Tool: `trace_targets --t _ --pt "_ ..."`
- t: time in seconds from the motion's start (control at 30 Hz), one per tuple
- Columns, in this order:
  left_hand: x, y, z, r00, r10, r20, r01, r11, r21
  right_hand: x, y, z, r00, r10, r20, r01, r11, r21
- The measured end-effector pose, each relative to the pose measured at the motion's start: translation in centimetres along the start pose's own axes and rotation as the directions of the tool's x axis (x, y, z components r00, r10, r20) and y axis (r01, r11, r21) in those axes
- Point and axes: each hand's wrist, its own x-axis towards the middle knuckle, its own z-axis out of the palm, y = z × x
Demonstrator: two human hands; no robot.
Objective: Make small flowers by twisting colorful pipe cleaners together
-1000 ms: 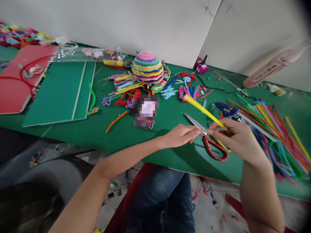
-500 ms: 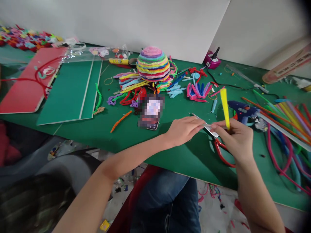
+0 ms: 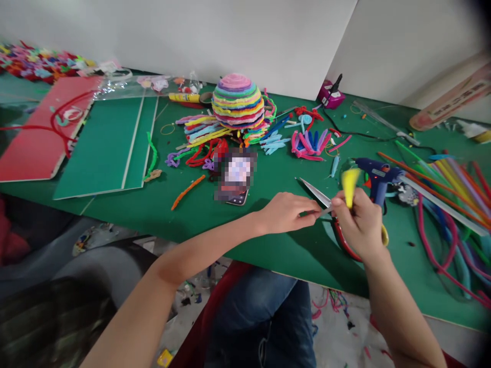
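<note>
My left hand [image 3: 289,212] pinches one end of a narrow pale strip [image 3: 325,210] between thumb and fingers. Its other end is gripped by my right hand [image 3: 360,220], whose fingers are curled closed. Out of the top of the right hand sticks a yellow strip [image 3: 349,186], smeared by motion; I cannot tell whether it joins the pale one. Beneath my hands a pair of scissors [image 3: 313,190] lies on the green table, blades pointing away and left, the red handle partly hidden by the right hand. A blue glue gun [image 3: 378,176] rests just beyond that hand.
A striped pipe-cleaner dome [image 3: 238,102] stands at the back, with cut pipe-cleaner pieces [image 3: 201,128] around it. A phone [image 3: 238,197] lies centrally. Long pipe cleaners [image 3: 456,184] spread at right. Green [image 3: 103,143] and red [image 3: 42,128] boards lie left.
My right hand has turned and tightened, tipping the yellow strip, and more of the scissor blades shows. My left hand has dropped slightly. The whole view has shifted a little.
</note>
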Motion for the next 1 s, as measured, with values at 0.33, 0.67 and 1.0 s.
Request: trace_targets --t 0.33,0.67,1.0 --pt "0.3 0.0 0.4 0.982 -0.191 0.018 0.189 0.951 -0.243 0.0 0.0 0.9 0.992 0.073 0.107 -0.067 0.996 -0.058" --pt "0.2 0.7 0.4 0.979 -0.204 -0.019 0.189 0.934 -0.303 -0.4 -0.2 1.9 0.999 0.035 -0.035 -0.039 0.993 -0.113" --pt "0.3 0.5 1.0 0.938 -0.318 0.139 0.33 0.69 -0.644 -0.3 -0.5 2.4 0.988 -0.115 -0.099 0.102 0.986 -0.129"
